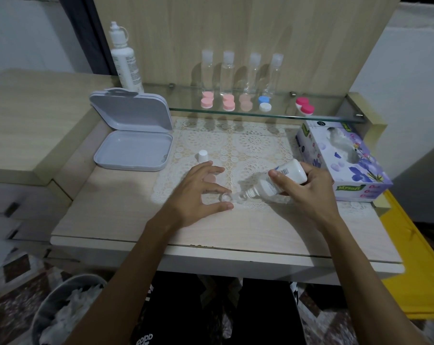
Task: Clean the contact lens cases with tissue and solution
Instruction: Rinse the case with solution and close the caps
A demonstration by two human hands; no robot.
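A clear contact lens case (232, 197) lies on the lace mat near the desk's front. My left hand (198, 192) steadies its left cup between thumb and fingers. My right hand (308, 192) holds a white solution bottle (278, 180) tilted down, its nozzle right over the case's right cup. A pale pink cap (210, 178) lies under my left fingers. The bottle's white cap (203, 155) stands on the mat further back. A tissue box (345, 160) with purple flowers sits at the right.
An open grey box (133, 135) lies at the left. A glass shelf (330, 109) at the back carries several coloured lens cases and clear small bottles. A tall white bottle (125, 61) stands back left. A bin (69, 312) with used tissues sits on the floor.
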